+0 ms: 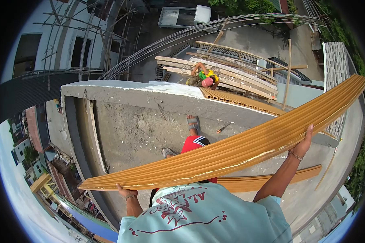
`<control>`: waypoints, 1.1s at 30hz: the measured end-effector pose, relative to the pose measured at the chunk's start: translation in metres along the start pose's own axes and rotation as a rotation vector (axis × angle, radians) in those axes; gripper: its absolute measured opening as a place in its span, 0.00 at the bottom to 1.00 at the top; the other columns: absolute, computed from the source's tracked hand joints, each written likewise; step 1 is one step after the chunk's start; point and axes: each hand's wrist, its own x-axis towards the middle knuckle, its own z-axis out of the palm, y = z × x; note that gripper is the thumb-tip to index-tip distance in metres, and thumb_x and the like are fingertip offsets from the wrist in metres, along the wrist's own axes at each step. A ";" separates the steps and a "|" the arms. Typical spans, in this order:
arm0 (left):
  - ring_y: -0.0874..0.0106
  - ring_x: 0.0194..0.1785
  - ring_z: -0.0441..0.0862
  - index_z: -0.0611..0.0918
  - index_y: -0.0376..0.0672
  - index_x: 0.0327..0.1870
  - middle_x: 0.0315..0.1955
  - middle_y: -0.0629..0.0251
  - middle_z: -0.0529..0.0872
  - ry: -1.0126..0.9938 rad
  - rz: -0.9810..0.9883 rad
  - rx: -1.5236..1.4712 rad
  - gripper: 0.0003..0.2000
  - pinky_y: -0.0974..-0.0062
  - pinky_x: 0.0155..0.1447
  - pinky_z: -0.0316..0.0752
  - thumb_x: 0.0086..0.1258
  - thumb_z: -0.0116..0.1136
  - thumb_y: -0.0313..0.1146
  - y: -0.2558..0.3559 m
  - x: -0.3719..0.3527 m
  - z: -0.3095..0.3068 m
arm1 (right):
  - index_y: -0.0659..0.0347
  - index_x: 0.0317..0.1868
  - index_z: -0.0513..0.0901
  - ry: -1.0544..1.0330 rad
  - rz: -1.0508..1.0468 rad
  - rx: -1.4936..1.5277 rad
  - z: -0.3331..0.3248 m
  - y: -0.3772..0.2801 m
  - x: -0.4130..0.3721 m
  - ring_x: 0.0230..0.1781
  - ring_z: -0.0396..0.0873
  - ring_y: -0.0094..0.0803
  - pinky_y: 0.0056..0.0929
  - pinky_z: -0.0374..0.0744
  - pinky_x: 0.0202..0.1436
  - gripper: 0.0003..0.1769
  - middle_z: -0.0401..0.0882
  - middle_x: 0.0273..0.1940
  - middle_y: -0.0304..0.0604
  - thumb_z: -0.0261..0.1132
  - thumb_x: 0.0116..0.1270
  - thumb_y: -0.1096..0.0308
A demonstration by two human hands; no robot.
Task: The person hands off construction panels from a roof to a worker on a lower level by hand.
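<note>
A long fluted wall panel [227, 152], orange-brown with ridges along its length, stretches across my body and looks bowed in this wide view. My left hand [125, 192] grips its near edge toward the left end. Farther right, my right hand [302, 146] holds the same edge, thumb up against the ridged face. Most fingers of both hands are hidden beneath the panel. A whitish smear runs along the near edge. Beneath it, another similar panel [271, 180] lies on the concrete floor.
A low parapet [150, 95] borders the concrete floor, where a screwdriver [225, 127] lies. More fluted panels [241, 101] lean beyond it. On wooden scaffold planks [235, 79] outside crouches a person in a red cap [207, 82]. Cables [150, 50] cross above a parked truck [184, 17].
</note>
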 end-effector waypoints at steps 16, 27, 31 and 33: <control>0.57 0.57 0.74 0.70 0.45 0.60 0.56 0.58 0.75 0.108 -0.056 -0.049 0.29 0.55 0.60 0.70 0.68 0.43 0.59 -0.015 0.000 -0.041 | 0.71 0.57 0.69 -0.024 0.043 -0.018 0.015 0.011 0.003 0.46 0.78 0.36 0.32 0.78 0.48 0.28 0.76 0.49 0.50 0.58 0.68 0.54; 0.56 0.59 0.73 0.67 0.44 0.62 0.57 0.55 0.73 0.132 -0.057 -0.063 0.31 0.55 0.61 0.71 0.68 0.43 0.59 -0.027 -0.013 -0.064 | 0.68 0.58 0.70 -0.071 0.043 -0.103 0.028 0.014 0.002 0.47 0.79 0.37 0.32 0.78 0.49 0.30 0.76 0.51 0.50 0.59 0.67 0.51; 0.56 0.60 0.72 0.67 0.43 0.63 0.58 0.55 0.72 0.163 -0.068 -0.100 0.31 0.54 0.62 0.70 0.68 0.42 0.59 -0.025 -0.030 -0.056 | 0.69 0.58 0.69 -0.100 0.056 -0.121 0.045 0.008 -0.012 0.47 0.79 0.37 0.32 0.79 0.49 0.30 0.76 0.50 0.51 0.59 0.67 0.51; 0.56 0.60 0.72 0.67 0.43 0.63 0.58 0.55 0.72 0.157 -0.062 -0.106 0.31 0.54 0.62 0.70 0.68 0.42 0.59 -0.027 -0.026 -0.065 | 0.71 0.57 0.70 -0.102 0.037 -0.121 0.044 0.012 -0.006 0.46 0.79 0.37 0.31 0.79 0.48 0.30 0.76 0.49 0.51 0.58 0.68 0.52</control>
